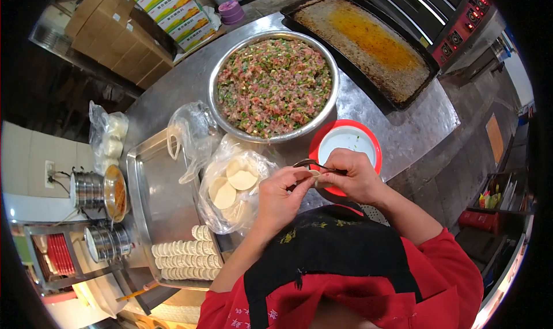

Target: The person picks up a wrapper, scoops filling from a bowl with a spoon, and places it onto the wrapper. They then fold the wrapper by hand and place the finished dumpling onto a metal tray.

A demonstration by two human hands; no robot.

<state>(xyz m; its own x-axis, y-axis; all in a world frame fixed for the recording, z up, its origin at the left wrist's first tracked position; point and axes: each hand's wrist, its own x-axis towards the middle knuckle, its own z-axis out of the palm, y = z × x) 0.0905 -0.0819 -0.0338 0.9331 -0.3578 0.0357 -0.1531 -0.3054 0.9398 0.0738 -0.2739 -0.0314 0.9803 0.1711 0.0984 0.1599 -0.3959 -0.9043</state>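
Note:
My left hand (281, 192) pinches a dumpling (314, 173) at the front of the table, its pale dough mostly hidden by fingers. Facing it, my right hand (356, 176) has thumb and fingertips at the dough's other side. A metal spoon (304, 162) is also held in the right hand, its rounded end over the dumpling. Just beyond that hand is a red-rimmed white bowl (377, 146). Left of my left hand, round dough wrappers (242, 175) lie in a clear plastic bag (266, 162). A large steel bowl (214, 105) holds minced meat filling (273, 87) with green bits.
Rows of finished dumplings (187, 260) fill the near end of a metal tray (151, 179) on the left. At the back right, a dark baking pan (397, 101) holds yellow oil. Cardboard boxes (118, 38) and an oven control panel (466, 27) stand beyond the table.

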